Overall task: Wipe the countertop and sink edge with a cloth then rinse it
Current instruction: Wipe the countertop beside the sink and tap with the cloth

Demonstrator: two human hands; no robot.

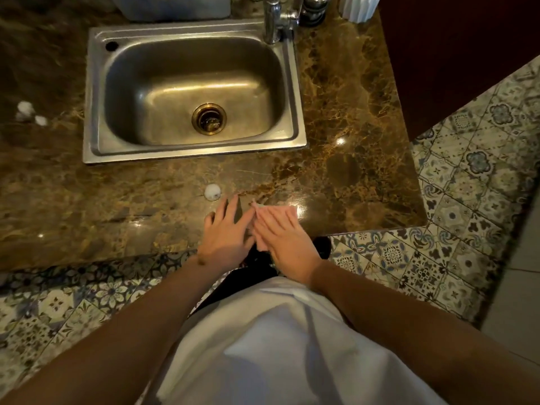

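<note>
A pink cloth (282, 214) lies flat on the brown marble countertop (350, 159) near its front edge. My right hand (285, 244) presses flat on the cloth with fingers stretched out. My left hand (226, 232) rests flat on the counter just left of it, fingers apart, its fingertips touching the cloth's left edge. A steel sink (96, 92) sits behind, its bowl empty, with a brass drain (209, 118). The chrome tap (276, 20) stands at the sink's back right corner.
A white foam blob (212, 192) sits on the counter just beyond my left fingertips. Two more white blobs (27, 112) lie at the far left. Metal canisters (314, 8) and a white ribbed container (361, 7) stand behind the tap. Patterned floor tiles (467, 200) lie right of the counter.
</note>
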